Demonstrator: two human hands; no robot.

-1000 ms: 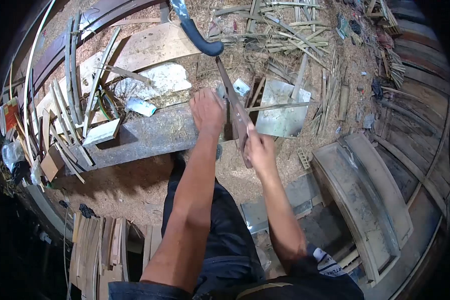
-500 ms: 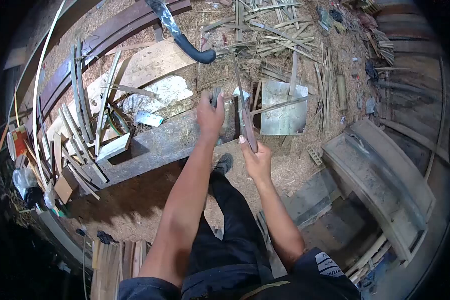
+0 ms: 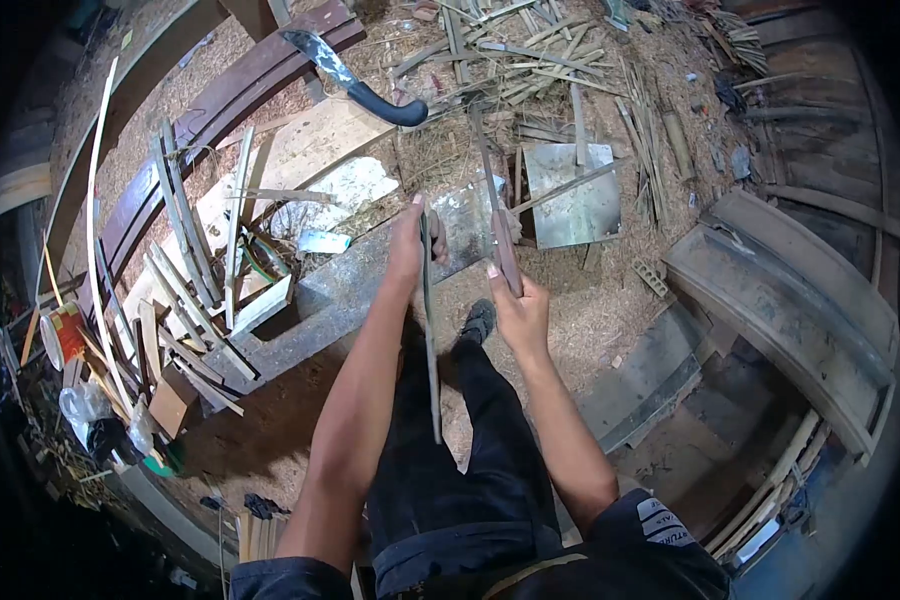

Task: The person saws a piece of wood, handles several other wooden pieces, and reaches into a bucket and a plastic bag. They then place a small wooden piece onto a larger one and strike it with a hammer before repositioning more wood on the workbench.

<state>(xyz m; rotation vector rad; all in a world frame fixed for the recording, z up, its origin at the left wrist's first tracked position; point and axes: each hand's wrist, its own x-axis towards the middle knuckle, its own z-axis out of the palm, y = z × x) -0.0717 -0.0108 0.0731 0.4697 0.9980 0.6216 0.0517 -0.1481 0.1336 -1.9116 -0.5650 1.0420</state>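
My left hand is closed round the upper part of a thin split-wood strip, which hangs down in front of my trousers. In my right hand is a long knife, gripped by its wooden handle. Its narrow, dark blade points up and away from me, over the end of a worn plank bench. The knife and the strip are apart. Beyond both hands lies another machete with a curved black handle and a stained blade.
Several wooden strips lean over the bench at left, near a red tin. More split strips lie scattered at the far side. A pale square sheet is right of the knife. A large wooden frame stands at right.
The strip in my left hand now hangs down at full length, where before only a short end showed. My right hand still holds the knife. The view has shifted slightly.
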